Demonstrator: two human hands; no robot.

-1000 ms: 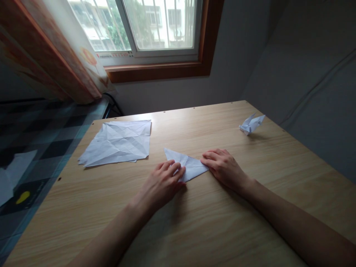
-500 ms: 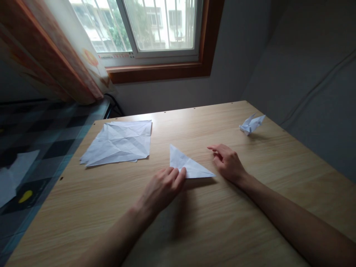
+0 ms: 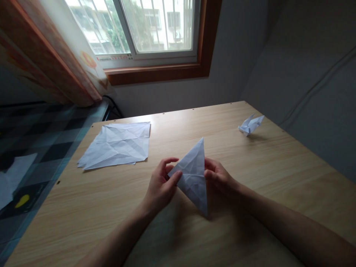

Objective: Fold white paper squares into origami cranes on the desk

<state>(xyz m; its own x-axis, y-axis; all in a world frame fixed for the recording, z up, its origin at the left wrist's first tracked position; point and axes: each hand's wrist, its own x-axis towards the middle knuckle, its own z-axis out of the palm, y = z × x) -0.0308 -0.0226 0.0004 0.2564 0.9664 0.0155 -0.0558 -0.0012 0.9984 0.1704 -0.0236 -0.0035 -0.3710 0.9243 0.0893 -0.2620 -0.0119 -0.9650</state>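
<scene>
A folded white paper triangle [image 3: 194,174] is held up off the wooden table, its long edge toward the right and one corner pointing left. My left hand [image 3: 164,181] pinches that left corner, thumb on the near face and the other fingers behind. At the middle of the long edge, my right hand [image 3: 218,174] grips the paper with its thumb at the edge; its other fingers are partly hidden behind the sheet. Crease lines show across the triangle.
Creased white sheets [image 3: 122,144] lie stacked at the table's left. A folded paper figure [image 3: 250,125] stands at the far right of the wooden table [image 3: 178,129]. Beyond the left edge is a checked cloth [image 3: 55,148] with white paper [image 3: 20,172]. A window stands behind.
The paper triangle has been lifted from the table and turned, its long edge now to the right. My right hand, apart from it before, now holds that edge.
</scene>
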